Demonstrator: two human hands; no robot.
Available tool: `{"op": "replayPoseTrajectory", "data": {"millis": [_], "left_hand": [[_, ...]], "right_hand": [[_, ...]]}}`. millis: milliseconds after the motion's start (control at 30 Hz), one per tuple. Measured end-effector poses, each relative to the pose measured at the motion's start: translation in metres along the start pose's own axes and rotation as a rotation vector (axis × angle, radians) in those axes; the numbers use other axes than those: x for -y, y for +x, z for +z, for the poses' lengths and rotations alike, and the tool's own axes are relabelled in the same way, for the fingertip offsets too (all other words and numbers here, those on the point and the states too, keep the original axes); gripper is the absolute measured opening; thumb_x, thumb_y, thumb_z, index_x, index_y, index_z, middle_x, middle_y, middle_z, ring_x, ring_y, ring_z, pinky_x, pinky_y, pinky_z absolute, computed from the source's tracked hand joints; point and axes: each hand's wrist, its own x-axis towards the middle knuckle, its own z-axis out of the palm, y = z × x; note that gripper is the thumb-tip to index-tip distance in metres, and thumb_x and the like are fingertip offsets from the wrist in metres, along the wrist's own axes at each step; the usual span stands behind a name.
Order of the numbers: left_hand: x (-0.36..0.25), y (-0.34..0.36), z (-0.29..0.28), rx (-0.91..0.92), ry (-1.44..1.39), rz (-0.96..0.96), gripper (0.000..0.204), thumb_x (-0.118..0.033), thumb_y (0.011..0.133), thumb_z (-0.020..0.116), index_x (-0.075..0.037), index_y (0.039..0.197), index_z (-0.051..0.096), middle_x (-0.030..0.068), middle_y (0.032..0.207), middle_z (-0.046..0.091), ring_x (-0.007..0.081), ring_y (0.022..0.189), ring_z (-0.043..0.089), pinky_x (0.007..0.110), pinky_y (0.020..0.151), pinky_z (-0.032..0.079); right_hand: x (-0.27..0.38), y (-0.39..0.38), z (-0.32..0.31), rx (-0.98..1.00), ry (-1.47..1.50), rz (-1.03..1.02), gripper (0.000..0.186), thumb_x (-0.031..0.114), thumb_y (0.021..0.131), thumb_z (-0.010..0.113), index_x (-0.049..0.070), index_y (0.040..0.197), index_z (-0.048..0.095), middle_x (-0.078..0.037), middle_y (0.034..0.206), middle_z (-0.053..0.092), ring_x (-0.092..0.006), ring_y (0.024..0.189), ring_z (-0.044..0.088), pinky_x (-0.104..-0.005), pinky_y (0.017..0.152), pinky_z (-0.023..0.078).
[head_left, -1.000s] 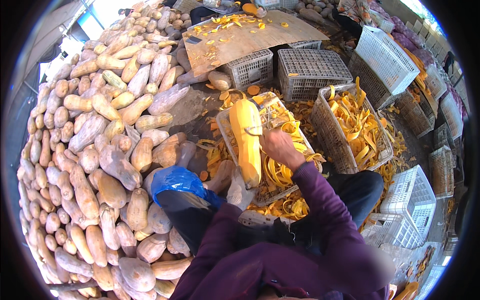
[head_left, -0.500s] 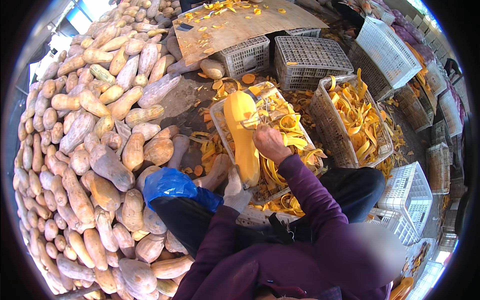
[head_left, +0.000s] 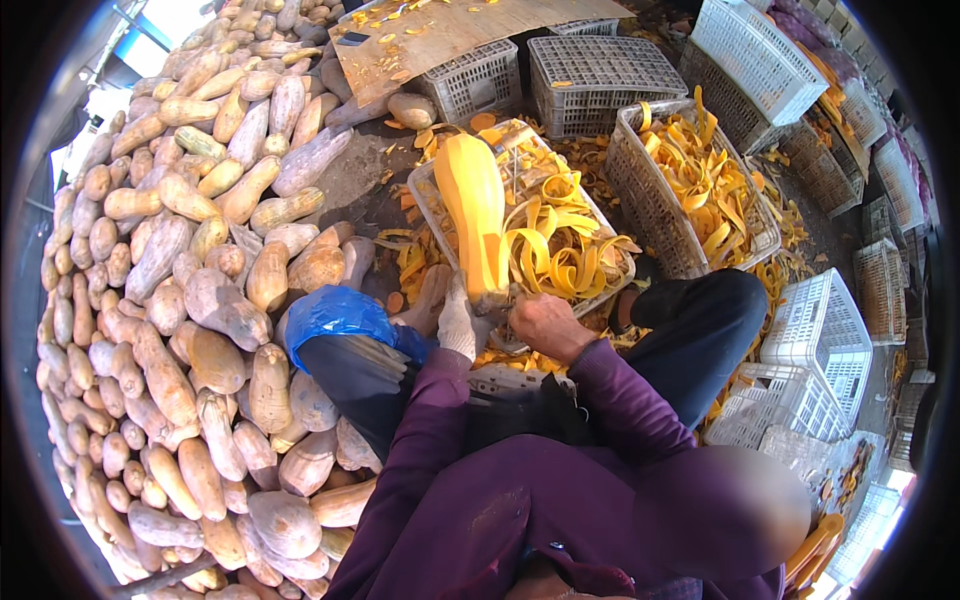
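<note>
A long butternut-type squash (head_left: 471, 200), mostly peeled to bright yellow-orange, lies tilted over a crate (head_left: 425, 205) of peelings in front of me. My left hand (head_left: 457, 322), in a pale glove, grips its near end. Close to that same end, my right hand (head_left: 548, 325) is bare and closed in a fist. The peeler seen in it half a second ago is mostly hidden by the fingers now. Curled strips of yellow peel (head_left: 545, 240) lie in the crate, right of the squash.
Unpeeled squashes (head_left: 215, 300) are heaped along my left. A second crate (head_left: 645, 215) of peel stands to the right, with white crates (head_left: 820, 335) nearer me. Ahead is a board (head_left: 450, 45) with peel scraps. Blue plastic (head_left: 340, 322) covers my left knee.
My right hand has drawn back toward me, from the squash's middle to its near end. The view has shifted slightly; my left hand keeps its hold on the squash.
</note>
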Motion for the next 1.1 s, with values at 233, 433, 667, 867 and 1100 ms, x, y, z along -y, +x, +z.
{"op": "replayPoseTrajectory", "data": {"millis": [233, 433, 667, 867, 1100], "left_hand": [[-0.043, -0.021, -0.003, -0.022, 0.417, -0.044, 0.100, 0.000, 0.077, 0.088, 0.001, 0.162, 0.035, 0.0219, 0.144, 0.062, 0.0321, 0.126, 0.067, 0.038, 0.103, 0.057], [-0.042, -0.017, -0.004, -0.015, 0.528, 0.010, 0.103, -0.023, 0.075, 0.095, -0.005, 0.160, 0.040, 0.0275, 0.143, 0.062, 0.0444, 0.130, 0.063, 0.048, 0.106, 0.053], [-0.032, -0.014, -0.011, 0.023, 0.592, 0.021, 0.097, -0.022, 0.078, 0.094, -0.004, 0.157, 0.042, 0.0279, 0.140, 0.063, 0.0436, 0.127, 0.065, 0.046, 0.103, 0.055], [-0.018, -0.009, -0.016, -0.010, 0.358, 0.099, 0.100, -0.026, 0.083, 0.093, -0.004, 0.163, 0.038, 0.0260, 0.141, 0.066, 0.0350, 0.128, 0.068, 0.042, 0.108, 0.053], [-0.077, -0.009, 0.012, -0.068, 0.273, -0.058, 0.085, -0.015, 0.086, 0.087, 0.000, 0.155, 0.041, 0.0230, 0.149, 0.056, 0.0337, 0.136, 0.059, 0.042, 0.111, 0.049]], "right_hand": [[-0.010, 0.001, -0.032, -0.023, 0.094, 0.134, 0.032, 0.022, 0.102, 0.057, 0.000, 0.081, 0.065, -0.019, 0.062, 0.061, -0.0388, 0.054, 0.065, -0.0500, 0.054, 0.053], [-0.018, 0.014, 0.041, -0.182, -0.015, -0.001, 0.021, 0.018, 0.097, 0.060, 0.001, 0.085, 0.064, -0.020, 0.074, 0.067, -0.0388, 0.069, 0.069, -0.0492, 0.060, 0.055], [0.038, -0.019, 0.009, -0.263, 0.047, 0.147, 0.019, 0.018, 0.099, 0.064, -0.001, 0.094, 0.062, -0.020, 0.069, 0.065, -0.0392, 0.061, 0.068, -0.0502, 0.055, 0.055], [0.011, -0.012, 0.021, -0.182, 0.129, 0.087, 0.016, 0.015, 0.096, 0.062, -0.001, 0.093, 0.064, -0.021, 0.071, 0.065, -0.0404, 0.066, 0.068, -0.0503, 0.061, 0.055], [-0.053, 0.051, -0.024, -0.320, 0.108, 0.183, 0.026, 0.024, 0.101, 0.062, -0.002, 0.098, 0.066, -0.022, 0.070, 0.068, -0.0396, 0.063, 0.069, -0.0504, 0.057, 0.055]]}}
